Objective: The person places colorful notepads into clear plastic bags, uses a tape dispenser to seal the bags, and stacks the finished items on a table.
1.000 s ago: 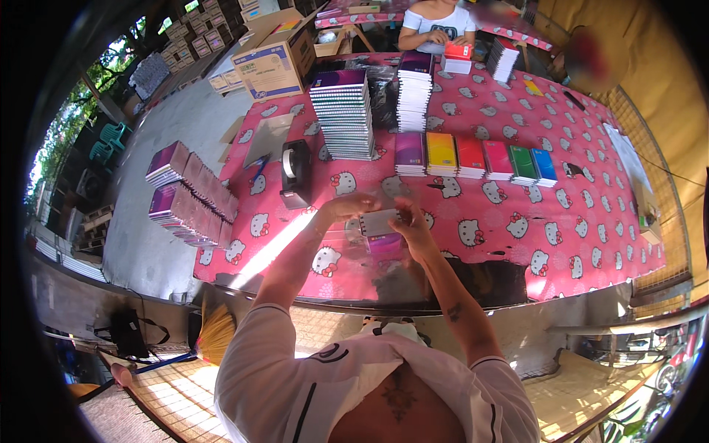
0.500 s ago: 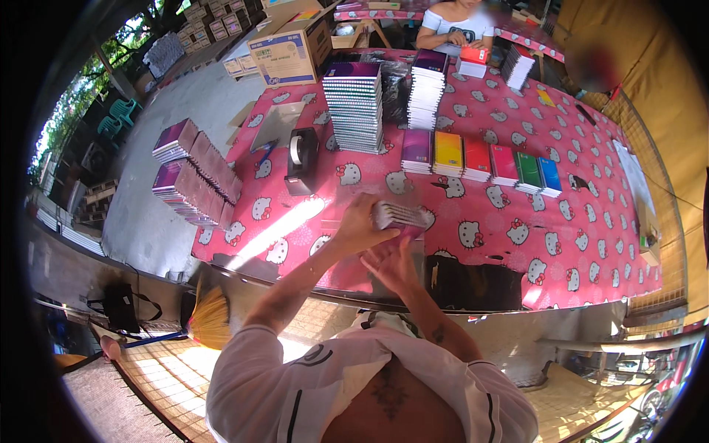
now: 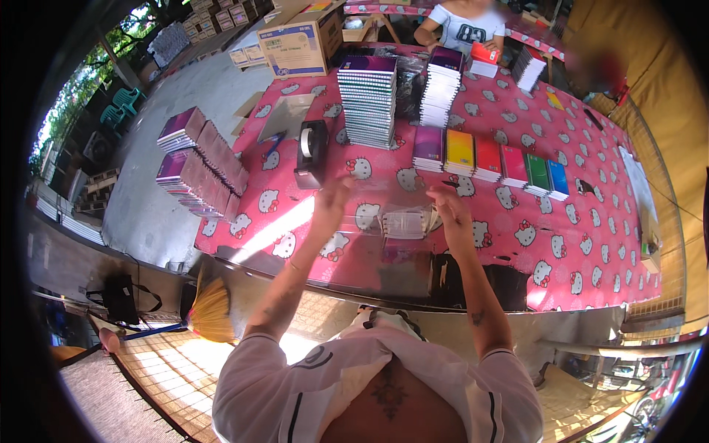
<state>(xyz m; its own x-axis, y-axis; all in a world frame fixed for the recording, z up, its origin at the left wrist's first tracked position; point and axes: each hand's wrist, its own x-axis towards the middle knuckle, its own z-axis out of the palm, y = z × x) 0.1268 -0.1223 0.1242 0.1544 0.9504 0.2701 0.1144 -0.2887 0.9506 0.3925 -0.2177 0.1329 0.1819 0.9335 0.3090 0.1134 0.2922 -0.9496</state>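
2 hands (image 3: 334, 201) (image 3: 449, 214) above pink patterned tablecloth (image 3: 591, 244), outdoors.

Bright daylight fills the scene, strongest at the upper left over the pale concrete floor (image 3: 140, 199), which is nearly washed out. A hard streak of sun crosses the pink tablecloth (image 3: 591, 244) near its front edge, while the table's underside lies in deep shadow. The fisheye lens bends straight edges toward the rim, and a black ring closes the corners. Both raised hands are slightly smeared by motion; the far background is soft.
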